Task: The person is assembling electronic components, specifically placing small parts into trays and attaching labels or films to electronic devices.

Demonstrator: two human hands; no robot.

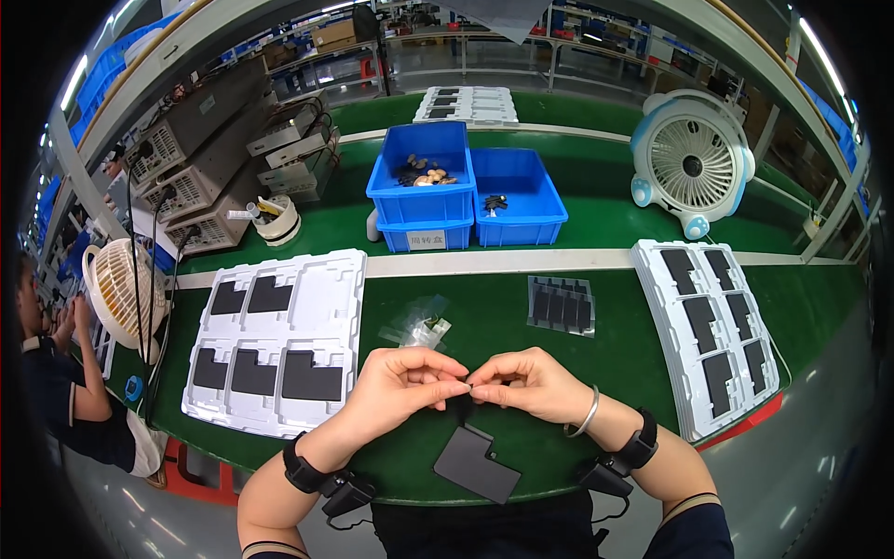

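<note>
My left hand [408,384] and my right hand [533,384] meet fingertip to fingertip above the near part of the green table. Both are closed in a pinch, thumb against forefinger. Whatever sits between the fingertips is too small to make out. Just below the hands, near the table's front edge, lies a flat black piece [477,468] with a notched corner, untouched. Beyond my left hand are crumpled clear plastic scraps [415,322]. A clear sheet with dark rectangular strips [562,306] lies flat beyond my right hand.
A white tray [350,307] of notched black pieces lies left; stacked white trays [663,373] stand right. Blue bins [421,207] with small parts, a white-blue fan [691,166] and instruments [186,191] line the back. At far left, a co-worker [88,401] sits near another fan [126,289].
</note>
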